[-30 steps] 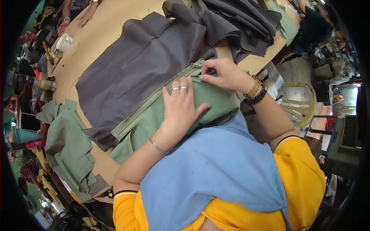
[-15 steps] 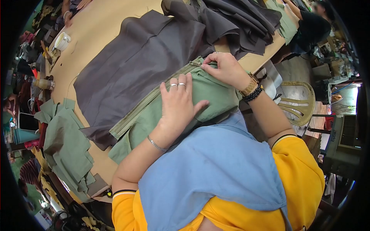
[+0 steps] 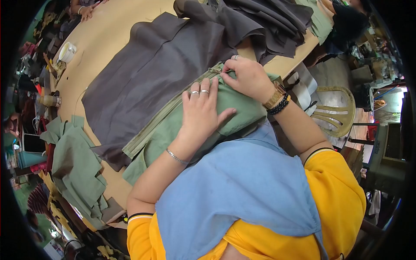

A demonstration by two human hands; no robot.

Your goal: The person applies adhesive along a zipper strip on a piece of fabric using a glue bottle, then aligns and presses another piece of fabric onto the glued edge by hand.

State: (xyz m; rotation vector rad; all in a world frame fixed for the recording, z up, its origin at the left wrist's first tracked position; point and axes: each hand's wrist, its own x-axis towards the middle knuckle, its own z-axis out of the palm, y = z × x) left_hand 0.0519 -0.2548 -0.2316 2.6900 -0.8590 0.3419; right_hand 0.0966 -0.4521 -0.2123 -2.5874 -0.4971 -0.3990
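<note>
Left hand (image 3: 200,110) flat on green fabric (image 3: 240,108), thumb spread, right hand (image 3: 250,80) pinching its far edge beside a metal zipper slider (image 3: 215,70), fabric under both hands at the table's (image 3: 102,45) near edge, creased, olive zipper strip (image 3: 167,112) along its far side, dark cloth (image 3: 156,65) beyond.

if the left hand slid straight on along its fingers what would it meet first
Probably the zipper strip, though the left hand may be touching its edge; just beyond lies the dark fabric.
</note>
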